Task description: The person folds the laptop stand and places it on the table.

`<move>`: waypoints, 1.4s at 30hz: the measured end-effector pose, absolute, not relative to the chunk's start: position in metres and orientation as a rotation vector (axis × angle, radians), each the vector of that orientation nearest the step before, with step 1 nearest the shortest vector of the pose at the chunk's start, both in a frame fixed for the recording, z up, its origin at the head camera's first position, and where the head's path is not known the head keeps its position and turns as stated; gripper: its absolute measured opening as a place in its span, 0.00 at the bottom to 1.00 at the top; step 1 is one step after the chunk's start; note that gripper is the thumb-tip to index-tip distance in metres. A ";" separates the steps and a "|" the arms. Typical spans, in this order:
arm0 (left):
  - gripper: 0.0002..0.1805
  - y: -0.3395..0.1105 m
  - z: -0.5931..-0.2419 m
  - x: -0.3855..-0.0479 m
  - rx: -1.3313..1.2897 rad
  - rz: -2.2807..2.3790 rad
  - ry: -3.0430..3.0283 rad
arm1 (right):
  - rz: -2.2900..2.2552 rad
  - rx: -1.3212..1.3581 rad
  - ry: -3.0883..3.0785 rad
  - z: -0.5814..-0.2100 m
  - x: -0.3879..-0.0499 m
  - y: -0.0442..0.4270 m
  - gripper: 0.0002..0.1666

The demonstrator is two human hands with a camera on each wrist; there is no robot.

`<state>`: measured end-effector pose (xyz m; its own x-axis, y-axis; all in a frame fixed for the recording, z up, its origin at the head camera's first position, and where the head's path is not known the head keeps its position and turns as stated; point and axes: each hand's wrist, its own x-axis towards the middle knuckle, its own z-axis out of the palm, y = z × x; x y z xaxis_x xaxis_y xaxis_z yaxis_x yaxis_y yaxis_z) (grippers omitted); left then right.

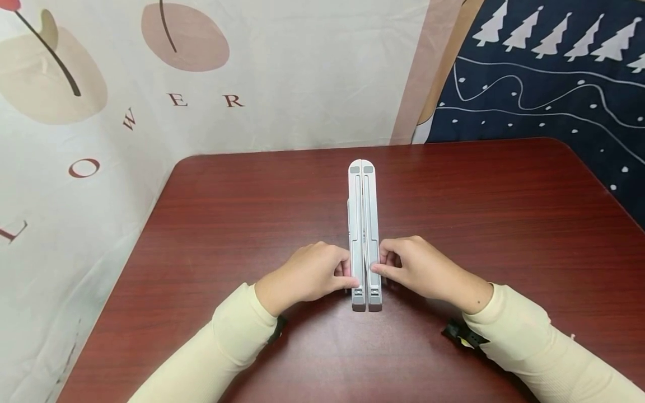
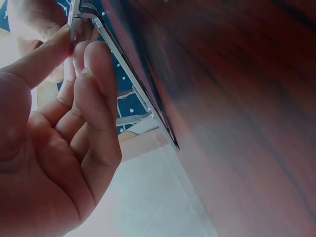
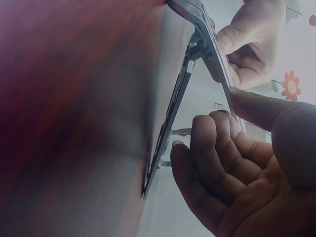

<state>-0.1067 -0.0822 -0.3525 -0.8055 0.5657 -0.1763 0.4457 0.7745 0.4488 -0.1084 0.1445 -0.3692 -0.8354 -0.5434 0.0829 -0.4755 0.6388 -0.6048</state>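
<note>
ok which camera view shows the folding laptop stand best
The head view: the folding laptop stand shows end to end from above. The left wrist view catches it side-on, cropped and partly behind the left hand; the right wrist view shows it angled open, cropped and partly behind the right hand.
</note>
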 end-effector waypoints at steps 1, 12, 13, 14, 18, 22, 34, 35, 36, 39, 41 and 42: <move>0.17 -0.082 -0.353 -0.107 0.783 0.564 2.670 | -0.966 -0.858 2.747 -0.369 -0.108 0.144 0.13; 0.17 -0.081 -0.351 -0.107 0.792 0.557 2.679 | -0.974 -0.866 2.762 -0.368 -0.108 0.143 0.13; 0.17 -0.081 -0.351 -0.107 0.792 0.558 2.679 | -0.976 -0.865 2.761 -0.369 -0.108 0.143 0.13; 0.17 -0.080 -0.351 -0.106 0.793 0.561 2.678 | -0.979 -0.865 2.759 -0.369 -0.108 0.143 0.13; 0.17 -0.080 -0.352 -0.106 0.795 0.573 2.679 | -0.984 -0.861 2.750 -0.369 -0.107 0.143 0.13; 0.17 -0.081 -0.352 -0.106 0.798 0.576 2.683 | -0.983 -0.863 2.748 -0.370 -0.107 0.142 0.13; 0.17 -0.081 -0.354 -0.103 0.777 0.588 2.680 | -0.982 -0.856 2.742 -0.371 -0.106 0.141 0.14; 0.17 -0.081 -0.354 -0.103 0.777 0.592 2.680 | -0.985 -0.857 2.741 -0.372 -0.106 0.141 0.14; 0.17 -0.081 -0.354 -0.103 0.777 0.597 2.679 | -0.989 -0.858 2.739 -0.372 -0.106 0.141 0.14; 0.17 -0.081 -0.355 -0.104 0.781 0.601 2.680 | -1.006 -0.858 2.732 -0.372 -0.107 0.142 0.14; 0.17 -0.081 -0.354 -0.104 0.785 0.600 2.681 | -1.023 -0.853 2.726 -0.371 -0.108 0.143 0.13; 0.17 -0.081 -0.354 -0.105 0.787 0.600 2.680 | -1.031 -0.848 2.722 -0.371 -0.108 0.143 0.13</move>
<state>-0.1046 -0.0805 -0.3541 -0.8112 0.5652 -0.1501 0.4473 0.7650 0.4633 -0.1079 0.1429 -0.3714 -0.8381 -0.5378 0.0915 -0.4634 0.6133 -0.6396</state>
